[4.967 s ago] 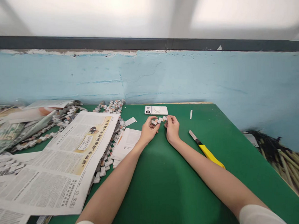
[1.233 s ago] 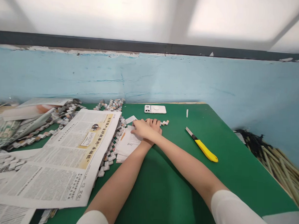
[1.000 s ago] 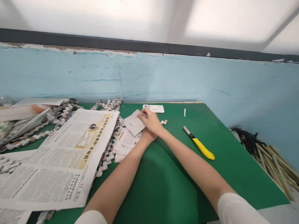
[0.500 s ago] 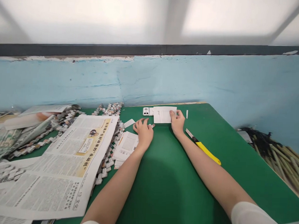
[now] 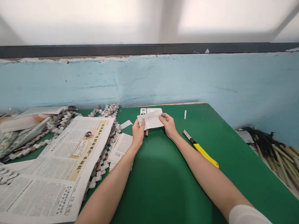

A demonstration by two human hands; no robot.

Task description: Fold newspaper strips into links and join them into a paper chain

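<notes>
Between my two hands is a small piece of paper (image 5: 151, 121) with faint print, tilted a little over the table. My left hand (image 5: 138, 133) pinches its lower left corner, thumb on top. At the right end, my right hand (image 5: 169, 125) grips the edge between thumb and fingers. A white phone (image 5: 157, 110) lies just behind the paper, partly covered by it. Left of my left hand are a narrow white paper strip (image 5: 126, 124) and a stack of cut newspaper pieces (image 5: 121, 147).
A yellow-handled cutter knife (image 5: 205, 154) lies right of my hands, blade pointing away. Another paper strip (image 5: 185, 114) is near the back. A large newspaper sheet (image 5: 61, 174) and folded-paper chains (image 5: 106, 159) cover the left side. Bundled stalks (image 5: 282, 156) stand beyond the table's right edge.
My left hand has taken hold of the paper's left corner. My right hand has moved left with the paper, which is now tilted and nearer to me.
</notes>
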